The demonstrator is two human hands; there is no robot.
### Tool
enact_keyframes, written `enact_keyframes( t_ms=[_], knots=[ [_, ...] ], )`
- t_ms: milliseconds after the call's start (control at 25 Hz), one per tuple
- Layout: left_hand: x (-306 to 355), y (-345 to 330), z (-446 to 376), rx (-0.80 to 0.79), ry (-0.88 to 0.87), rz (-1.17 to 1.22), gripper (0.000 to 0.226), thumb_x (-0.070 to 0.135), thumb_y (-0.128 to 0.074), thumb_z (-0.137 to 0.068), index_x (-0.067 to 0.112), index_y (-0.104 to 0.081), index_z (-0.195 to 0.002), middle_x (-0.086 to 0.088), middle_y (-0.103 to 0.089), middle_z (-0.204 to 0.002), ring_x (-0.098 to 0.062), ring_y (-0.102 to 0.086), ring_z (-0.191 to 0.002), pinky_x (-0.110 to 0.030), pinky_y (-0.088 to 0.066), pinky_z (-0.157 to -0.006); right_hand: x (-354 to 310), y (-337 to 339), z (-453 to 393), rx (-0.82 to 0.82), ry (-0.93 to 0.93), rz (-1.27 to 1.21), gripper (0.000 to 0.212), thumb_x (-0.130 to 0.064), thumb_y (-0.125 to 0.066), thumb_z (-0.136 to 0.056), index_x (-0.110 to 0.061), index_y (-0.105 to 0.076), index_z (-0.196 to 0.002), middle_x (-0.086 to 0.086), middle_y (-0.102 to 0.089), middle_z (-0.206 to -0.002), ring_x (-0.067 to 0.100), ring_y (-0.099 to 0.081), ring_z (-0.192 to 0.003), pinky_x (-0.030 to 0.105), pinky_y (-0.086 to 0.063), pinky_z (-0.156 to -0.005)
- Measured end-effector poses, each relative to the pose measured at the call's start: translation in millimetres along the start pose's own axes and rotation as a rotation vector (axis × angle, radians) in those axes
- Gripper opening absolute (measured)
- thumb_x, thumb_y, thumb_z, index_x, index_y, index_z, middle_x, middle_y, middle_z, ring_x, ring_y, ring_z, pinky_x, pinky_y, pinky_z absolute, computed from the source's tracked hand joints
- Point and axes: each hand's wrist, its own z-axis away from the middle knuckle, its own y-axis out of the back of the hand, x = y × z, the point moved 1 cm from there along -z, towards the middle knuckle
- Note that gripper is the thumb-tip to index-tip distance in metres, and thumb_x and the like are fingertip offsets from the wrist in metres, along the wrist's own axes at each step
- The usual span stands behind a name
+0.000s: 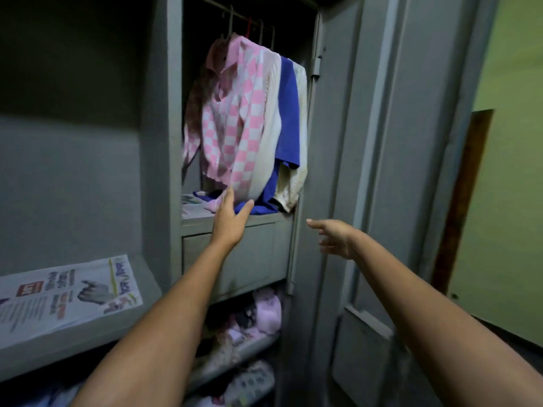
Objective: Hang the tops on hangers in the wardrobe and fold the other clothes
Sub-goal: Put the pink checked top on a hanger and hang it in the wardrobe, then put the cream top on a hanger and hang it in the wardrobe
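A pink-and-white checked top [232,121] hangs on a hanger from the rail [235,14] in the grey wardrobe's upper compartment. Behind it hang a white top [271,124], a blue top [289,113] and a cream top [301,118]. My left hand [230,218] reaches up with straight fingers and touches the lower hem of the checked top. My right hand [333,237] hovers in front of the wardrobe's door edge, fingers loose, holding nothing. Blue cloth [258,205] lies on the compartment floor under the hanging tops.
The open grey wardrobe door [382,171] stands to the right. A closed drawer [255,254] sits below the hanging space, with piled pink and white clothes [252,327] on lower shelves. Newspaper [64,292] lines a left shelf. A green wall [508,171] is far right.
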Motion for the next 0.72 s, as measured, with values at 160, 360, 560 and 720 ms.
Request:
enact_keyframes(
  t_ms=[160, 360, 560, 720],
  knots=[
    [67, -49, 87, -0.226, 0.253, 0.321, 0.061, 0.035, -0.047, -0.098, 0.007, -0.027, -0.149, 0.000, -0.031, -0.152, -0.015, -0.030, -0.140, -0.022, -0.023, -0.106, 44, 70, 95, 0.078, -0.032, -0.074, 0.063, -0.042, -0.061, -0.090, -0.014, -0.039, -0.142, 0.005, -0.034, -0.151, 0.023, -0.043, -0.126, 0.028, -0.044, -0.080],
    [129, -119, 167, -0.549, 0.318, 0.361, 0.069, 0.052, -0.042, -0.096, 0.013, -0.026, -0.150, -0.003, -0.026, -0.156, -0.019, -0.025, -0.143, -0.033, -0.018, -0.115, 89, 157, 204, 0.158, -0.096, -0.182, 0.045, -0.040, -0.054, -0.094, -0.012, -0.050, -0.128, 0.012, -0.050, -0.131, 0.019, -0.055, -0.102, 0.024, -0.049, -0.073],
    [197, -193, 247, -0.821, 0.300, 0.439, 0.064, 0.055, -0.036, -0.097, 0.021, -0.026, -0.150, 0.005, -0.033, -0.149, -0.014, -0.045, -0.128, -0.036, -0.023, -0.112, 131, 271, 306, 0.490, -0.178, -0.139, 0.060, -0.043, -0.053, -0.094, -0.012, -0.037, -0.143, 0.012, -0.040, -0.144, 0.026, -0.045, -0.124, 0.037, -0.039, -0.102],
    [234, -255, 288, -0.944, 0.263, 0.490, 0.065, 0.053, -0.036, -0.098, 0.017, -0.026, -0.150, -0.003, -0.027, -0.155, -0.021, -0.025, -0.143, -0.035, -0.021, -0.113, 157, 344, 367, 0.665, -0.231, -0.115, 0.071, -0.048, -0.054, -0.091, -0.012, -0.029, -0.148, 0.013, -0.030, -0.153, 0.031, -0.029, -0.140, 0.041, -0.029, -0.110]
  ],
)
